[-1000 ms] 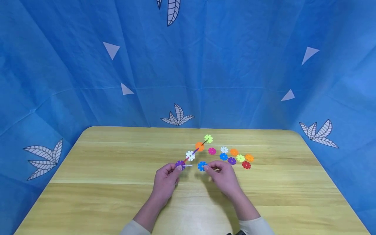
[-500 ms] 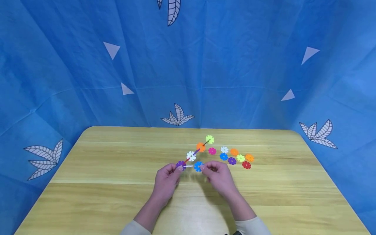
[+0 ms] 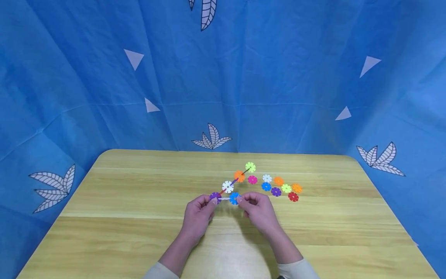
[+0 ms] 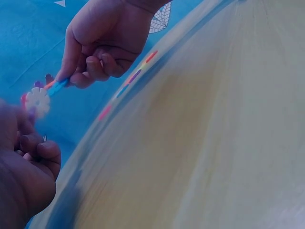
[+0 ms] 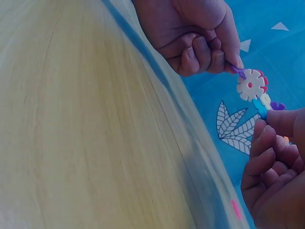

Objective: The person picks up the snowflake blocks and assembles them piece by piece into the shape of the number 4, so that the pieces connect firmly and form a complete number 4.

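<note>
My left hand (image 3: pixel 198 215) pinches a purple snowflake disc (image 3: pixel 215 196) at the near end of a slotted-disc chain. The chain slants away to the right, with a white disc (image 3: pixel 228 186), an orange disc (image 3: pixel 239 176) and a yellow-green disc (image 3: pixel 250 167), joined by discs seen edge-on. From the purple one another white disc (image 4: pixel 37 102) points right, edge-on in the head view. Between thumb and finger my right hand (image 3: pixel 260 212) holds a blue snowflake disc (image 3: pixel 234 198), its edge right at that white disc's rim. Both hands are raised over the table.
Several loose discs lie on the wooden table (image 3: pixel 122 232) right of the chain, among them a magenta disc (image 3: pixel 252 179), a purple disc (image 3: pixel 276 192) and a red disc (image 3: pixel 293 197). A blue curtain (image 3: pixel 278 77) hangs behind the table's far edge.
My right hand has moved left with the blue disc, closing the gap to the edge-on white disc. The left hand and the chain have shifted only slightly.
</note>
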Tool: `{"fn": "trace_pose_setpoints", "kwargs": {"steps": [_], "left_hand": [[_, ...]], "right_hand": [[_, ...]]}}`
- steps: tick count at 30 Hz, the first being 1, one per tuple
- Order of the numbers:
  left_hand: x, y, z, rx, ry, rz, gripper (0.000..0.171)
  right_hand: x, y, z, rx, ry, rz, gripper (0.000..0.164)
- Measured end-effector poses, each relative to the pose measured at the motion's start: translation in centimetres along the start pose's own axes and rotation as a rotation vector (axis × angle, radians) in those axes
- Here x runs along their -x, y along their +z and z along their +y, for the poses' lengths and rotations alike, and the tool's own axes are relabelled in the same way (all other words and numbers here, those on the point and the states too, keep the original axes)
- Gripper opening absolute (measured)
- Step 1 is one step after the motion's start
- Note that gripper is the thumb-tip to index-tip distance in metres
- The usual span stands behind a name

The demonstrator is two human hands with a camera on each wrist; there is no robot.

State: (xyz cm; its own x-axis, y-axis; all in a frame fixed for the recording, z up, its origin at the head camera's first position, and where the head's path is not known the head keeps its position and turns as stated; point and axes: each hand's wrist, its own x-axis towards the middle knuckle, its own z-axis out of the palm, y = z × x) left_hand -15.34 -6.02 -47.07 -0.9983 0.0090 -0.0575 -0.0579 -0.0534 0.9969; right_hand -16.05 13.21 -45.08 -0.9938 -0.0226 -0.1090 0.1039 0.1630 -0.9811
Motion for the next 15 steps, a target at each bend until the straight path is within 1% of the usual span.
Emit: {"fn": "trace_pose_setpoints", "kwargs": {"steps": [7, 15], "left_hand": [[0.18, -0.06, -0.07, 0.009, -0.009, -0.016, 0.025], [0.15, -0.02, -0.11, 0.010, -0.005, -0.025, 0.024]], "right_hand": [[0.18, 0.03, 0.03, -0.019, 0.001, -0.011, 0.008], [0.26, 0.33, -0.01, -0.007, -0.010, -0.006, 0.009]]}}
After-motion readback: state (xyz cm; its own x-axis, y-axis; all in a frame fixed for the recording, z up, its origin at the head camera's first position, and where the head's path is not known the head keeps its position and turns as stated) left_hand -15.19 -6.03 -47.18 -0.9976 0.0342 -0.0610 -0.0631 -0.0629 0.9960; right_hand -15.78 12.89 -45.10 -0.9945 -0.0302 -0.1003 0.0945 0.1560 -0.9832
